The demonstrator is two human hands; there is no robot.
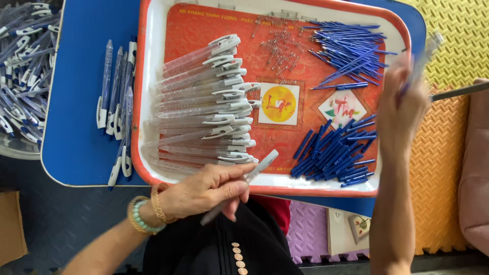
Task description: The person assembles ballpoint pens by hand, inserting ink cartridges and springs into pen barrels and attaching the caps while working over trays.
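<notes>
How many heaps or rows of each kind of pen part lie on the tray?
Blue refill heaps: 2
Spring heaps: 1
Clear barrel rows: 1
Total: 4

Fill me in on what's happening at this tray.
A person sits at a red tray holding rows of clear pen barrels, blue pen parts and small metal springs. The left hand grips one clear pen barrel at the tray's near edge. The right hand, blurred, is raised holding another pen piece. Assembled pens lie on the blue table.
</notes>
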